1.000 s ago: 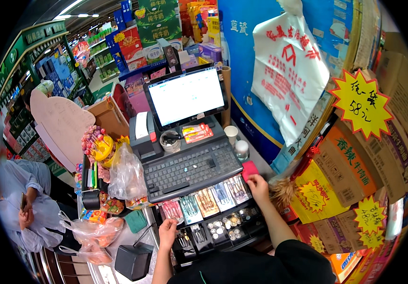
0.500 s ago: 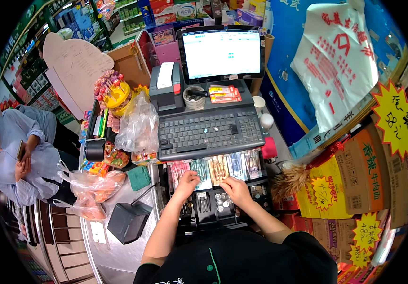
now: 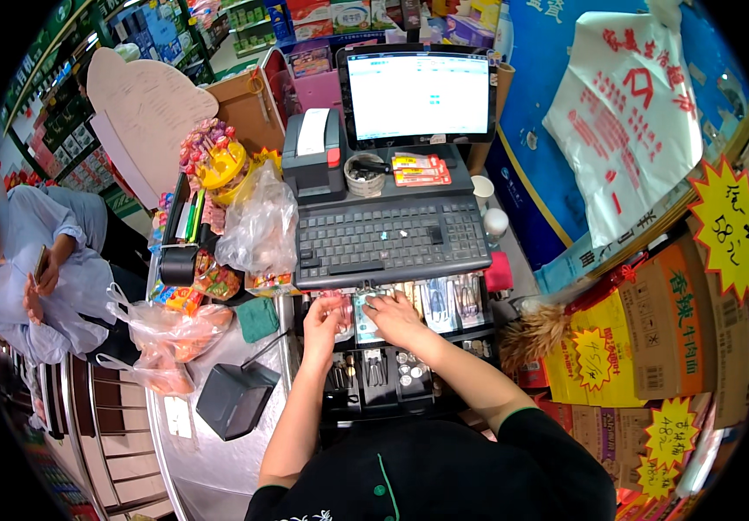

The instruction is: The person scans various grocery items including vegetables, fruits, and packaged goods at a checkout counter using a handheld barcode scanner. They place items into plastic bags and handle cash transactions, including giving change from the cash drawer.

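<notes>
An open cash drawer lies below the keyboard, with banknotes in its back slots and coins in front. My left hand is over the leftmost slot, beside reddish banknotes. Its fingers are curled together, and what they hold, if anything, is hidden. My right hand reaches over the neighbouring slot of green-blue banknotes, fingers apart and bent down onto the notes. Bluish banknotes lie in slots right of it, held by clips.
A monitor and receipt printer stand behind the keyboard. Left on the metal counter are a black card-sized stand, a green cloth and filled plastic bags. A person holding a phone stands beyond. Cartons are stacked right.
My right hand has moved left and forward from the middle slots to the green-blue notes. My left hand has shifted left and forward to the reddish notes.
</notes>
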Demonstrator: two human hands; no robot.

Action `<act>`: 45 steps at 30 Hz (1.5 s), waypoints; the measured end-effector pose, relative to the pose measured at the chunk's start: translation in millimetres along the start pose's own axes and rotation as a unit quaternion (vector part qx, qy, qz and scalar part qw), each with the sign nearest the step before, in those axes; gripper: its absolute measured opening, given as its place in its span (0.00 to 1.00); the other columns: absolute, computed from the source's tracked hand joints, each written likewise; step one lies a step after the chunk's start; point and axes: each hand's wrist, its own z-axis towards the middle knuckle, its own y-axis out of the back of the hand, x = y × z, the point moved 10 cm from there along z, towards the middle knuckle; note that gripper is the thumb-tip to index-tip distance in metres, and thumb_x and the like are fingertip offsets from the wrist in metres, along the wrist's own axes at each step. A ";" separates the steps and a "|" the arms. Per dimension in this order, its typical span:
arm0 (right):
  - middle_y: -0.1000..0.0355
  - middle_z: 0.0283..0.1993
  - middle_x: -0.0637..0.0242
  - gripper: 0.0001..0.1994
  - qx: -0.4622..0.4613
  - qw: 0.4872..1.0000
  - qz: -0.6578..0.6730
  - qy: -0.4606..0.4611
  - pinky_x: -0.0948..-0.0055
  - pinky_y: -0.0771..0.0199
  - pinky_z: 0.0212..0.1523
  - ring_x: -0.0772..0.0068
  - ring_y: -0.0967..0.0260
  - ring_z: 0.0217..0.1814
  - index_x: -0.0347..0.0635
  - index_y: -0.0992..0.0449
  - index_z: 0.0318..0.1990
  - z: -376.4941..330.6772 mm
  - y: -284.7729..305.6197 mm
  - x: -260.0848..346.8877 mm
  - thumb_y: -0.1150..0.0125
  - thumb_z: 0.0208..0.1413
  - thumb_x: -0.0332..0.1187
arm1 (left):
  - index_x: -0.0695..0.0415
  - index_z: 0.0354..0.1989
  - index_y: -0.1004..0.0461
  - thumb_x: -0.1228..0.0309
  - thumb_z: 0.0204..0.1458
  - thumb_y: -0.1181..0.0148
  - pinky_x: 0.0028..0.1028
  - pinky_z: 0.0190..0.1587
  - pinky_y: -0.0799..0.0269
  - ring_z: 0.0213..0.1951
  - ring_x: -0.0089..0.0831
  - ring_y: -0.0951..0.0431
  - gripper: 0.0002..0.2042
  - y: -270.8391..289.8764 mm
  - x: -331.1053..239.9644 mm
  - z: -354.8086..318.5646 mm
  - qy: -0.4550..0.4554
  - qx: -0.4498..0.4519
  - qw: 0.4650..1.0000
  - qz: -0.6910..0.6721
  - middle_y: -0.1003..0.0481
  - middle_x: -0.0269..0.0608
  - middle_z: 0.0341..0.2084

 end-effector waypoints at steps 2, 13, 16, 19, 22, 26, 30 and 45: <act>0.30 0.51 0.65 0.15 0.003 1.000 0.010 0.004 0.55 0.46 0.60 0.63 0.34 0.55 0.46 0.24 0.45 -4.9 -12.2 -5.8 0.39 0.48 0.34 | 0.56 0.41 0.29 0.77 0.53 0.51 0.18 0.30 0.37 0.29 0.18 0.27 0.09 12.5 7.9 -8.2 0.022 -0.025 0.999 0.016 0.25 0.33 0.38; 0.26 0.33 0.69 0.04 -0.043 0.840 0.527 -0.122 0.73 0.28 0.39 0.74 0.28 0.37 0.40 0.25 0.34 -45.4 63.4 -1.2 0.39 0.53 0.30 | 0.58 0.38 0.22 0.71 0.48 0.37 0.32 0.49 0.35 0.45 0.32 0.27 0.09 -27.4 -33.2 -51.9 -0.238 0.084 0.897 0.363 0.23 0.38 0.35; 0.25 0.35 0.67 0.08 -0.230 0.755 0.558 -0.255 0.74 0.27 0.37 0.75 0.28 0.37 0.38 0.25 0.39 -83.9 41.9 -95.5 0.41 0.55 0.31 | 0.63 0.36 0.23 0.71 0.55 0.43 0.23 0.30 0.30 0.26 0.18 0.27 0.08 -19.7 -2.4 -45.3 -0.064 0.032 0.997 0.037 0.23 0.32 0.25; 0.24 0.30 0.59 0.11 -0.164 0.860 0.219 -0.431 0.66 0.27 0.35 0.62 0.25 0.34 0.38 0.23 0.36 -129.3 62.5 -139.8 0.40 0.52 0.37 | 0.62 0.43 0.27 0.71 0.59 0.49 0.23 0.35 0.29 0.32 0.19 0.25 0.09 -18.9 21.9 -47.5 0.012 0.026 0.987 -0.155 0.23 0.34 0.33; 0.23 0.34 0.55 0.12 -0.111 0.854 0.259 -0.438 0.60 0.27 0.41 0.53 0.25 0.40 0.43 0.21 0.36 -145.7 46.1 -150.1 0.40 0.49 0.40 | 0.61 0.47 0.29 0.72 0.60 0.51 0.25 0.39 0.28 0.35 0.23 0.24 0.10 -25.4 53.4 -56.1 0.105 0.049 0.976 -0.184 0.23 0.36 0.37; 0.24 0.31 0.56 0.11 -0.166 0.831 0.307 -0.432 0.68 0.27 0.38 0.60 0.25 0.35 0.39 0.21 0.36 -158.6 50.7 -158.2 0.39 0.50 0.36 | 0.62 0.48 0.31 0.77 0.58 0.51 0.26 0.41 0.27 0.36 0.25 0.23 0.10 -32.1 78.1 -72.3 0.145 0.064 0.966 -0.206 0.23 0.36 0.38; 0.24 0.30 0.55 0.10 -0.210 0.812 0.288 -0.462 0.66 0.27 0.37 0.58 0.25 0.35 0.39 0.22 0.35 -174.2 66.2 -169.5 0.40 0.50 0.36 | 0.62 0.47 0.30 0.80 0.56 0.49 0.25 0.40 0.26 0.37 0.24 0.22 0.11 -31.5 84.1 -82.6 0.139 0.111 0.966 -0.188 0.23 0.37 0.38; 0.35 0.34 0.63 0.10 -0.063 0.969 0.100 -0.217 0.63 0.30 0.40 0.59 0.32 0.41 0.46 0.23 0.36 -138.1 58.8 -11.9 0.34 0.44 0.34 | 0.60 0.45 0.28 0.76 0.56 0.46 0.23 0.38 0.27 0.34 0.22 0.23 0.10 -13.6 103.1 -86.1 0.140 0.128 0.965 -0.183 0.22 0.36 0.36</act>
